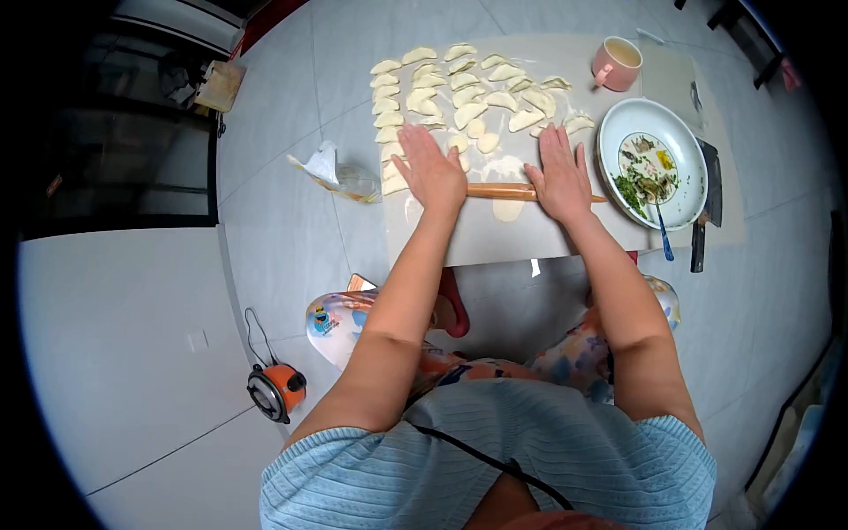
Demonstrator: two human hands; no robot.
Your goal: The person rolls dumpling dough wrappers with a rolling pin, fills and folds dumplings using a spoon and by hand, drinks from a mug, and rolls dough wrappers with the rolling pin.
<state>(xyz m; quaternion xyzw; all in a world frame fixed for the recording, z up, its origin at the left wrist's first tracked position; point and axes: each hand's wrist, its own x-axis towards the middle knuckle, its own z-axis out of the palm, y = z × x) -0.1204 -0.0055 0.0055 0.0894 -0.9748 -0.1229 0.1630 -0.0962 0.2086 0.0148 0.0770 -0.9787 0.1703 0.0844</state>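
A wooden rolling pin [501,191] lies across a flat round of dough [509,209] near the front of the table. My left hand [431,172] rests palm down on the pin's left end, its fingers stretched forward and thumb apart. On the right part of the pin lies my right hand [560,177], flat, with fingers extended; the pin's tapered tip sticks out beyond it. Just beyond the hands are small dough pieces [488,142] and white flour on the surface. Several rows of folded dumplings [470,113] cover the back left of the table.
Right of my right hand stands a white bowl [692,188] with green filling and a blue-handled spoon [664,237]. A cleaver [698,243] lies beside it. A pink mug [616,66] stands behind. An open bag [323,166] is off the left edge; an orange appliance [281,389] sits lower left.
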